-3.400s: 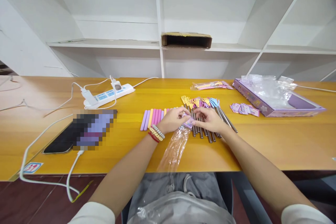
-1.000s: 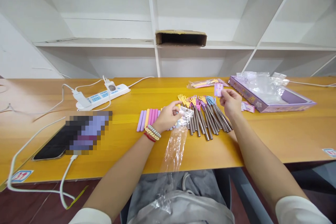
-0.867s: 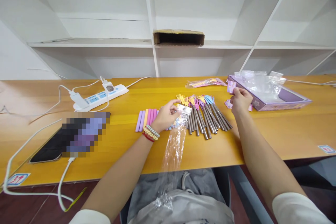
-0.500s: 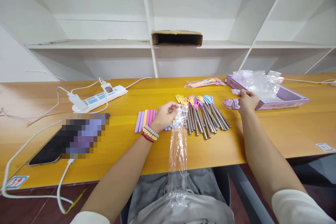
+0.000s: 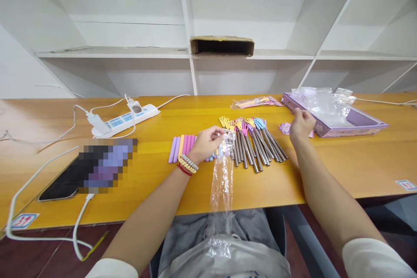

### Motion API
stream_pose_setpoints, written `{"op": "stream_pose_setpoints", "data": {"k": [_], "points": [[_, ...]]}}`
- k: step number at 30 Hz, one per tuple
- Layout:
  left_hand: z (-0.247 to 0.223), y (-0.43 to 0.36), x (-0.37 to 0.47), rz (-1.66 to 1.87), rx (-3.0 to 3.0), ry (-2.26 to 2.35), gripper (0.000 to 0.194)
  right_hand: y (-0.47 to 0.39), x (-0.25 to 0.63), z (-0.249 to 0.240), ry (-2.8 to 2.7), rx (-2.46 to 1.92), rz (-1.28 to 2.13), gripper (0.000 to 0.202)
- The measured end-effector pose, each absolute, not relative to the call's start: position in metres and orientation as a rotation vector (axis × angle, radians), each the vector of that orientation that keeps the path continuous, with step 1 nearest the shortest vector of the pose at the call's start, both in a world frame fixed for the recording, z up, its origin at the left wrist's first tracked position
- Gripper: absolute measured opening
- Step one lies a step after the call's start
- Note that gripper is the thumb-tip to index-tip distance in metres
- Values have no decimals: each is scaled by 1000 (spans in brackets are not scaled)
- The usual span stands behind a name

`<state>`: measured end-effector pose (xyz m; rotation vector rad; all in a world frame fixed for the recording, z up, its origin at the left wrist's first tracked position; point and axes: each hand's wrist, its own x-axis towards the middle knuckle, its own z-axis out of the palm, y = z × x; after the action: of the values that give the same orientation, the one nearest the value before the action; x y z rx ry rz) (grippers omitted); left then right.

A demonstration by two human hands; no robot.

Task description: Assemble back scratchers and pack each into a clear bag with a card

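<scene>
My left hand (image 5: 207, 142) pinches the top end of a long clear plastic bag (image 5: 221, 182), which hangs over the table edge to my lap. Beside it lie telescopic back scratchers (image 5: 257, 147) with metal rods and yellow, pink, purple and blue hand-shaped heads. On its other side is a row of coloured handle sleeves (image 5: 182, 147), partly covered by the hand. My right hand (image 5: 302, 126) is closed above small purple cards (image 5: 284, 128), left of the purple box (image 5: 352, 130). Whatever its fingers hold is hidden from me.
More clear bags (image 5: 325, 102) fill the purple box. A packed bundle (image 5: 256, 102) lies at the back. On the left are a power strip (image 5: 127, 120) with white cables and a phone (image 5: 61, 182). A cardboard box (image 5: 222, 47) sits on the white shelf (image 5: 130, 52).
My right hand has lifted slightly from the purple cards, its fingers curled more tightly. The left hand keeps its pinch on the bag. The whole view has shifted a little.
</scene>
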<state>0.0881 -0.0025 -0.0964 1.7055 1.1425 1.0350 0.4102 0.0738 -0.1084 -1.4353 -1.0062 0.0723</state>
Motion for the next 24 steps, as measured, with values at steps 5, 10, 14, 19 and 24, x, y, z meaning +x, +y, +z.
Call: {"op": "stream_pose_setpoints", "data": {"k": [5,10,14,19,24], "points": [[-98,-3,91,1033,1799,1034,16,38,332,-105,-1616,-1145,176,27],[-99,-5,91,963,1819,954,20,14,297,-106,-1966,-939,707,26],[-99,-5,91,979,1859,956,21,15,294,-110,-1882,-875,1073,26],[-98,-6,94,1051,1767,939,44,15,290,-114,-1716,-790,1292,30],[-97,-6,96,1039,1762,981,52,12,287,-112,-1682,-750,1316,39]]}}
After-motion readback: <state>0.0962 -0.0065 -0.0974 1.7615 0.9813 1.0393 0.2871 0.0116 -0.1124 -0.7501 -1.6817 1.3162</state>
